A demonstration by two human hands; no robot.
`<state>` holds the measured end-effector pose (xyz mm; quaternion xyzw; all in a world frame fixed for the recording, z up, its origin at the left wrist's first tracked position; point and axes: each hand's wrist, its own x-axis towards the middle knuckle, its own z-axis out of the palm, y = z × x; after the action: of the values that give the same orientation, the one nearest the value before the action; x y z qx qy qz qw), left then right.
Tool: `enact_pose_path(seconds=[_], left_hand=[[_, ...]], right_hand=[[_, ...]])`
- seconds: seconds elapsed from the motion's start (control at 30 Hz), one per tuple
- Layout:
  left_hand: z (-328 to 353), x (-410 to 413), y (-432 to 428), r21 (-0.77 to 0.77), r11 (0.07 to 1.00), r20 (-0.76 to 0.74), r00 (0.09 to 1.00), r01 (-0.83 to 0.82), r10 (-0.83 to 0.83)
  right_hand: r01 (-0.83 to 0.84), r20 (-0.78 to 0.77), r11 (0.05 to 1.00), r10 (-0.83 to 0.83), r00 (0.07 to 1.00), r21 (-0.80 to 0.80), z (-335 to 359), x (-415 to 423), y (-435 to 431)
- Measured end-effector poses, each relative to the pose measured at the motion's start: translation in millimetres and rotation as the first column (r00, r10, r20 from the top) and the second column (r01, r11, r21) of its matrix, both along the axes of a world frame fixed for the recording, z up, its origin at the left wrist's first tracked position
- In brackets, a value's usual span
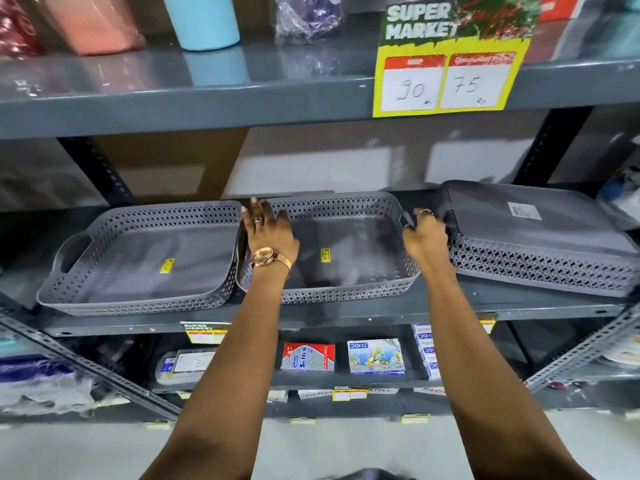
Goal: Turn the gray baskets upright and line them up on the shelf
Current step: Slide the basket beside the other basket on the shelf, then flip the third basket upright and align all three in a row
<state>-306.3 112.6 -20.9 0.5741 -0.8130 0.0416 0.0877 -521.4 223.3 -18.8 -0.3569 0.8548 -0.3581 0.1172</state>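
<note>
Where legible: sign point(450, 57) "SUPER MARKET", perhaps 90/75

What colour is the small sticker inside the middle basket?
Yellow, with dark print; the sticker shows clearly in the head view.

Left hand point(268, 225) covers the middle basket's point(332, 251) left rim; grip there unclear. Right hand point(424, 233) hides that basket's right handle. Overturned basket point(540, 237) right of the right hand: far end cut off by frame edge, label point(524, 211) unreadable. Boxes behind blurred.
</note>
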Motion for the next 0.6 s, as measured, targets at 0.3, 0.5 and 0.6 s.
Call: enact_pose_path(seconds=[0.3,0.5,0.6], left_hand=[[30,-144,51,0.176,0.952,-0.421,0.893,0.249,-0.156],[19,-244,94,0.254,0.932,-0.447,0.886,0.260,-0.125],[17,-281,108,0.333,0.909,-0.458,0.886,0.251,-0.076]], right_hand=[[-0.036,0.133,0.938,0.087,0.987,-0.346,32,-89,31],[-0.042,0.025,0.991,0.045,0.999,-0.124,22,-190,59],[0.012,-0.042,1.000,-0.013,0.999,-0.023,18,-221,77]])
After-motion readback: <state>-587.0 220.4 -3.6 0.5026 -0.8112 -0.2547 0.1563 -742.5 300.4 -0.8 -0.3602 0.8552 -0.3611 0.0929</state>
